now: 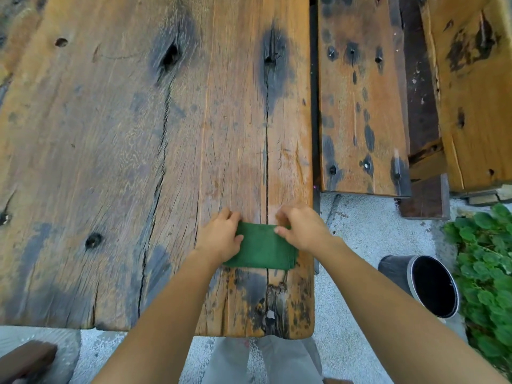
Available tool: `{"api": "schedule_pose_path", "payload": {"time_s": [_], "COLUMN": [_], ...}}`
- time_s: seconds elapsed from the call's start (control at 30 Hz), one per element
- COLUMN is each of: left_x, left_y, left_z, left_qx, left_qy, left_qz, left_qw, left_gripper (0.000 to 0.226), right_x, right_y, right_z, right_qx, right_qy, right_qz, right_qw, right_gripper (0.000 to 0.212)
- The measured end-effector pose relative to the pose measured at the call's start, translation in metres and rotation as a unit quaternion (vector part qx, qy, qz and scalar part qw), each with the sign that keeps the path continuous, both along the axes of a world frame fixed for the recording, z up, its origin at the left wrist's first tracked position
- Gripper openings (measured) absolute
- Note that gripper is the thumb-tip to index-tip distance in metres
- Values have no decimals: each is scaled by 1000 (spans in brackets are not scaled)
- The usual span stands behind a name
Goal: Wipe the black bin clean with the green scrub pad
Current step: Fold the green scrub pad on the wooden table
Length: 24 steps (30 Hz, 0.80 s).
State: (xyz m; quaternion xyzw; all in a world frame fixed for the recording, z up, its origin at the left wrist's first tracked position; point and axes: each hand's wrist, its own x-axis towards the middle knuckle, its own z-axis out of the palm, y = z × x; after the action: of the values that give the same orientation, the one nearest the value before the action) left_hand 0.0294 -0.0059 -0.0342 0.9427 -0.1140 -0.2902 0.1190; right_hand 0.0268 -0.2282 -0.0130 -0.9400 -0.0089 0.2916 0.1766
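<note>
A green scrub pad (261, 249) lies flat on the wooden table (138, 151) near its front right corner. My left hand (220, 235) grips the pad's left edge, fingers curled over the far side and thumb on top. My right hand (300, 227) grips the pad's right far corner, thumb pressed on its upper face. The black bin (424, 284) stands on the ground to the right of the table, below my right forearm's level, its open mouth tilted toward me. Neither hand touches the bin.
A wooden bench (360, 106) runs along the table's right side, with more timber (471, 92) beyond it. Green leafy plants (487, 267) grow right behind the bin. The ground is pale gravel concrete (357, 239). A dark wooden piece (25, 358) sits at the bottom left.
</note>
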Motion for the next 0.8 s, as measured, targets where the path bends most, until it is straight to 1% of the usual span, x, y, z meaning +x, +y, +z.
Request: {"api": "schedule_pose_path", "payload": {"time_s": [0.07, 0.1, 0.2, 0.27, 0.37, 0.43, 0.47, 0.5, 0.57, 0.6, 0.67, 0.7, 0.73, 0.8], "left_x": [1, 3, 9, 12, 13, 12, 11, 12, 14, 16, 21, 24, 27, 32], "left_y": [3, 3, 4, 4, 4, 4, 4, 4, 3, 4, 3, 2, 1, -1], "left_z": [-1, -2, -1, -1, 1, 1, 1, 3, 12, 18, 34, 42, 51, 69], "left_qx": [0, -3, 18, 17, -18, -67, -107, -154, -250, -291, -357, -381, -400, -430], "left_qy": [17, 24, 52, 70, 97, 131, 155, 179, 211, 215, 221, 228, 233, 232], "left_qz": [6, 16, 5, 2, 55, 137, 195, 257, 362, 397, 429, 431, 427, 418], "left_qw": [1000, 1000, 998, 997, 994, 979, 963, 937, 873, 843, 800, 786, 777, 766], "left_gripper": [48, 49, 51, 52, 44, 28, 20, 17, 18, 19, 23, 26, 29, 29], "right_x": [-2, -3, -7, -10, -11, -11, -11, -12, -12, -12, -11, -11, -11, -12], "right_y": [0, 0, 1, 0, -1, -3, -3, -5, -12, -17, -28, -34, -39, -46], "right_z": [-2, -4, -10, -11, -12, -11, -11, -10, -6, -3, 10, 18, 28, 49], "right_qx": [-21, -32, -52, -37, 4, 34, 57, 86, 147, 182, 266, 309, 347, 399], "right_qy": [39, 54, 80, 98, 110, 120, 128, 137, 153, 153, 138, 131, 127, 118], "right_qz": [27, 38, 63, 51, -15, -69, -100, -135, -214, -257, -331, -352, -365, -377], "right_qw": [999, 997, 993, 993, 994, 990, 985, 978, 954, 937, 895, 874, 855, 827], "right_gripper": [46, 47, 33, 22, 5, 5, 6, 6, 14, 19, 21, 20, 20, 18]}}
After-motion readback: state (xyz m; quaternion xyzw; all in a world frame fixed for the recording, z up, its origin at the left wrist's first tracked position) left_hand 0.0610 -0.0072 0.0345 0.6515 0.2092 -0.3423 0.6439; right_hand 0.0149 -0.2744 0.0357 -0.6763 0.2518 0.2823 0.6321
